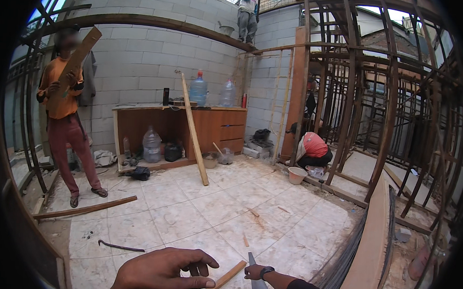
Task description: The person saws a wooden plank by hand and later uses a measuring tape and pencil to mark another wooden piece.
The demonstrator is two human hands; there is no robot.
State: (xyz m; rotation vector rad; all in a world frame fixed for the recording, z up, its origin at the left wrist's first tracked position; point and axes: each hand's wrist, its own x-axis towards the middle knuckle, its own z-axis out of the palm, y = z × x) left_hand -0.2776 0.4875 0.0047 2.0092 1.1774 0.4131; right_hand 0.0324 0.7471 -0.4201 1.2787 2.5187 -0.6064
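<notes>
Left hand (168, 270) spread beside a narrow, light-brown wooden strip (229, 278), right hand (254, 271) at a grey-bladed handsaw (258, 287)

At the lower edge, the handsaw lies with its blade pointing away and a bit of its red-orange handle showing. The right hand, with a dark wristwatch (267, 271) at its wrist, is at the blade near its tip; whether its fingers are clamped on the metal cannot be told. The wooden strip slants just left of the blade, above the pale, dusty tiled floor (187, 234). The left hand's fingers are curled and well apart from the thumb, whose tip is at the strip's edge; contact is unclear.

Slightly farther off, a black, hook-ended metal bar (121, 247) lies on the left, and a small wood scrap (246, 240) lies beyond the saw tip. To the right are a long, pale wooden board (363, 251) and a bundle of thin dark rods (347, 255).

Farther away, a long yellowish timber (193, 133) leans on a brown wooden counter (227, 131) carrying two large clear-blue water bottles (198, 90). On the left, a person in an orange top (65, 93) holds a broad plank; on the right, another in red (313, 146) crouches near a pale bucket (296, 176). Behind rises a grey block wall (153, 50).
</notes>
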